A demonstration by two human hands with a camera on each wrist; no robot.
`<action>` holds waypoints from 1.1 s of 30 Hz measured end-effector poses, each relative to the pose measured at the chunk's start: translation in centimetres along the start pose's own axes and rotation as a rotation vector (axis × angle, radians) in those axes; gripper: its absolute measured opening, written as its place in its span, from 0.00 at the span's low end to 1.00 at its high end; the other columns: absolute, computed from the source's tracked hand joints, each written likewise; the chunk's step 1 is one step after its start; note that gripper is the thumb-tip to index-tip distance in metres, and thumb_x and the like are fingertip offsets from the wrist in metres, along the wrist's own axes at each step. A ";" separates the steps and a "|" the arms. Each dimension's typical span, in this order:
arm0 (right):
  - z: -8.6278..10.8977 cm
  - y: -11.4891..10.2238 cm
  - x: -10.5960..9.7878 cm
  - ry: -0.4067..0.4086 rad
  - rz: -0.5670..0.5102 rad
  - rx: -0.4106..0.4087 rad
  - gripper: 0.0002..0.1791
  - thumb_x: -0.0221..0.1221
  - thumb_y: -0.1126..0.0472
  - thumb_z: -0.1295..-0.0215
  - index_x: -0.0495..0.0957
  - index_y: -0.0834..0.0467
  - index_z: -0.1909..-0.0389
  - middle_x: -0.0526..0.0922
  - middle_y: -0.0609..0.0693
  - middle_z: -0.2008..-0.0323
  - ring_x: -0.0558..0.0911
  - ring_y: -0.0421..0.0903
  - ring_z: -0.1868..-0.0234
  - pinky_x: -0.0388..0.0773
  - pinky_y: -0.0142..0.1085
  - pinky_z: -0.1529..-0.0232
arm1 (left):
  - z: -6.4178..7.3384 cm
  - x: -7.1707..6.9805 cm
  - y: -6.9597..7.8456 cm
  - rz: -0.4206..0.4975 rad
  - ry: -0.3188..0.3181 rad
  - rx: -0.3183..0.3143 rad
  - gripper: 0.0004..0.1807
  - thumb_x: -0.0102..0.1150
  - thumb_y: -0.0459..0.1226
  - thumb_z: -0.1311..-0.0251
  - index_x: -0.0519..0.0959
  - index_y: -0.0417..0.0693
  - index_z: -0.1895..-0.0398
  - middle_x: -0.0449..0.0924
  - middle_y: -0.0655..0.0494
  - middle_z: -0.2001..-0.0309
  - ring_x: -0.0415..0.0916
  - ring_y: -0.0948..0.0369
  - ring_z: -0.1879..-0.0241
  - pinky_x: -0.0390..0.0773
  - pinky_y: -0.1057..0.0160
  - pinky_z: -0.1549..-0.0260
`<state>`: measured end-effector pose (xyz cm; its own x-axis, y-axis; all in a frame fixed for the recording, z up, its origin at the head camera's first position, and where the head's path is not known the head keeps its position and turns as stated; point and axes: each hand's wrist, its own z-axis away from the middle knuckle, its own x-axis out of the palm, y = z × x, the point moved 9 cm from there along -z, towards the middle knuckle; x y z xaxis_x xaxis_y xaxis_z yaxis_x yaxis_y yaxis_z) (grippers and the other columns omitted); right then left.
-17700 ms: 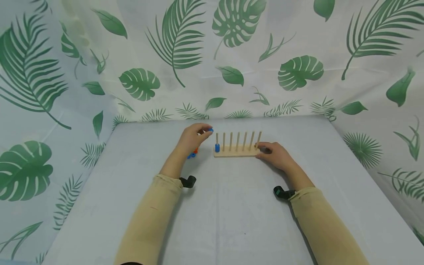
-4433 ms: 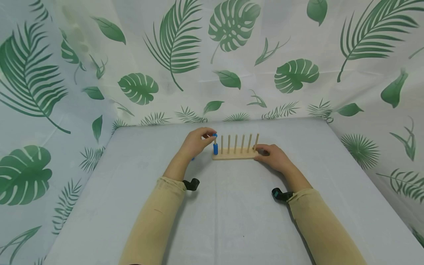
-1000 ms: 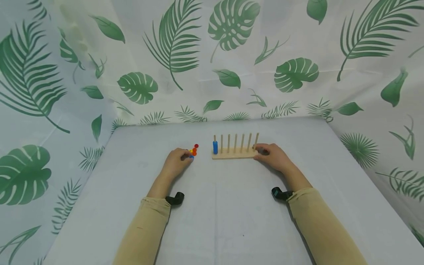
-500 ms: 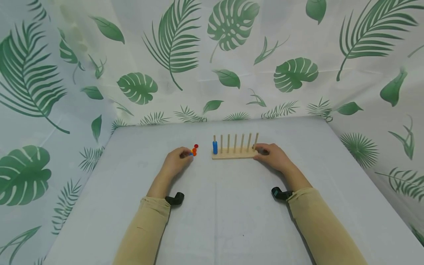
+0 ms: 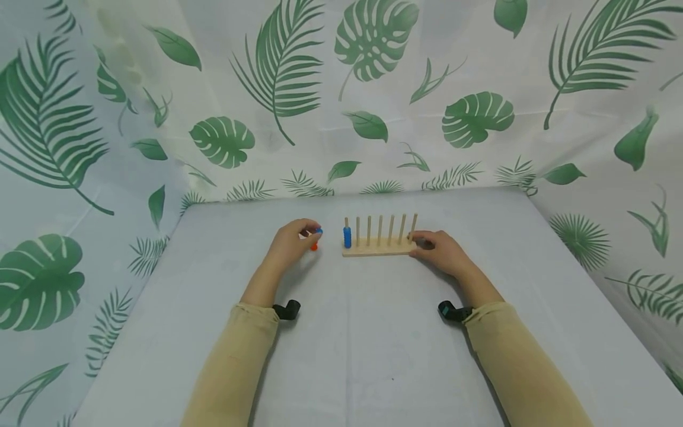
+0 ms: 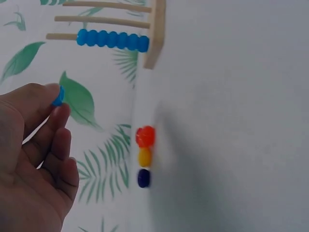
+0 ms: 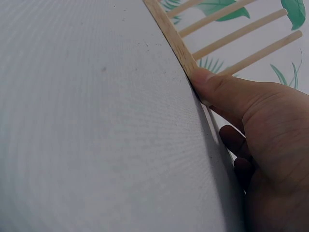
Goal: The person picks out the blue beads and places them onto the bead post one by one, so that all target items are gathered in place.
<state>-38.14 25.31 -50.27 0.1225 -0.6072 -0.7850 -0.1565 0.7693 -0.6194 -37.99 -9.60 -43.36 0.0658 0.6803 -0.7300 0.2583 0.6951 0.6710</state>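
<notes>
My left hand (image 5: 289,242) pinches a light-blue bead (image 6: 58,96) between thumb and index finger, raised off the table to the left of the pegged rack. The wooden peg rack (image 5: 376,251) has a row of upright pegs on a flat base. Its leftmost peg carries a stack of blue beads (image 6: 112,39), with the peg's tip showing above; the other pegs are bare. My right hand (image 5: 441,252) grips the right end of the rack's base, thumb on the near edge. Under the left hand lie orange-red beads (image 6: 146,137), a yellow bead (image 6: 145,157) and a dark-blue bead (image 6: 144,178).
A white-covered table (image 5: 347,344) bears the rack and loose beads. Behind it hangs a leaf-patterned cloth (image 5: 299,77). Each wrist wears a small black camera, such as the left wrist camera (image 5: 288,309).
The blue stack on the leftmost peg has grown since the earliest frame. My left hand has picked a blue bead off the table and lifted it toward the rack. The right hand stays put.
</notes>
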 end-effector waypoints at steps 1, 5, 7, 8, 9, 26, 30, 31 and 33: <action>0.0 0.0 0.0 -0.001 0.000 0.000 0.31 0.65 0.46 0.37 0.74 0.53 0.35 0.76 0.62 0.39 0.72 0.61 0.38 0.66 0.59 0.35 | -0.2 -0.1 0.5 -0.005 -0.005 0.005 0.13 0.60 0.46 0.33 0.80 0.54 0.49 0.81 0.57 0.53 0.76 0.56 0.50 0.77 0.54 0.51; 0.0 -0.1 0.0 -0.004 0.003 -0.003 0.30 0.65 0.47 0.36 0.74 0.53 0.35 0.76 0.63 0.40 0.72 0.61 0.39 0.66 0.59 0.35 | -1.0 -0.6 1.9 0.002 -0.020 0.001 0.14 0.59 0.47 0.33 0.80 0.56 0.47 0.81 0.58 0.51 0.75 0.56 0.49 0.77 0.53 0.51; 0.0 -0.1 -0.1 -0.008 0.000 -0.006 0.31 0.65 0.48 0.37 0.74 0.54 0.35 0.76 0.63 0.39 0.72 0.61 0.39 0.66 0.59 0.35 | -1.4 -0.7 2.4 0.012 -0.028 -0.001 0.15 0.59 0.48 0.33 0.79 0.57 0.47 0.81 0.59 0.51 0.75 0.57 0.49 0.77 0.54 0.52; 0.0 -0.1 -0.1 -0.009 -0.001 -0.006 0.31 0.65 0.48 0.37 0.74 0.54 0.35 0.76 0.63 0.39 0.72 0.61 0.39 0.65 0.59 0.35 | -1.5 -0.7 2.7 0.015 -0.030 0.004 0.15 0.59 0.48 0.33 0.79 0.57 0.46 0.81 0.59 0.51 0.75 0.57 0.49 0.78 0.54 0.52; 0.0 -0.1 0.0 -0.010 -0.002 -0.007 0.31 0.65 0.47 0.37 0.74 0.54 0.35 0.75 0.63 0.39 0.72 0.62 0.39 0.65 0.59 0.35 | -1.7 -0.7 3.0 0.020 -0.032 0.008 0.15 0.59 0.48 0.33 0.79 0.57 0.46 0.80 0.59 0.51 0.75 0.57 0.49 0.78 0.54 0.52; 0.2 -0.2 -0.2 -0.014 0.004 -0.005 0.32 0.65 0.46 0.36 0.73 0.54 0.34 0.74 0.64 0.38 0.71 0.63 0.37 0.64 0.60 0.34 | -2.9 1.3 5.9 0.011 -0.042 0.061 0.16 0.58 0.50 0.32 0.80 0.58 0.45 0.82 0.60 0.49 0.76 0.59 0.48 0.78 0.55 0.52; 0.1 0.0 0.0 -0.013 0.006 -0.006 0.32 0.65 0.46 0.36 0.73 0.54 0.34 0.74 0.64 0.37 0.71 0.63 0.37 0.64 0.60 0.34 | -2.9 1.8 5.9 0.010 -0.053 0.064 0.16 0.57 0.49 0.31 0.80 0.58 0.45 0.81 0.60 0.49 0.75 0.59 0.49 0.78 0.56 0.53; 0.1 0.0 0.0 -0.012 0.004 -0.006 0.32 0.65 0.46 0.36 0.73 0.54 0.34 0.74 0.64 0.37 0.71 0.63 0.36 0.64 0.60 0.34 | -2.9 1.9 5.9 0.009 -0.054 0.071 0.16 0.57 0.49 0.31 0.80 0.57 0.45 0.81 0.60 0.49 0.76 0.59 0.49 0.78 0.56 0.52; 0.1 0.0 0.0 -0.009 0.002 -0.004 0.32 0.65 0.46 0.36 0.73 0.53 0.34 0.74 0.64 0.37 0.71 0.63 0.36 0.63 0.60 0.34 | -2.9 2.0 6.0 0.005 -0.054 0.087 0.16 0.58 0.48 0.31 0.80 0.55 0.45 0.82 0.59 0.48 0.76 0.59 0.49 0.78 0.56 0.52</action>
<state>-38.05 25.38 -50.27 0.1310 -0.6040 -0.7861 -0.1603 0.7696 -0.6181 -39.10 -3.37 -40.44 0.1182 0.6687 -0.7341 0.3408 0.6670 0.6625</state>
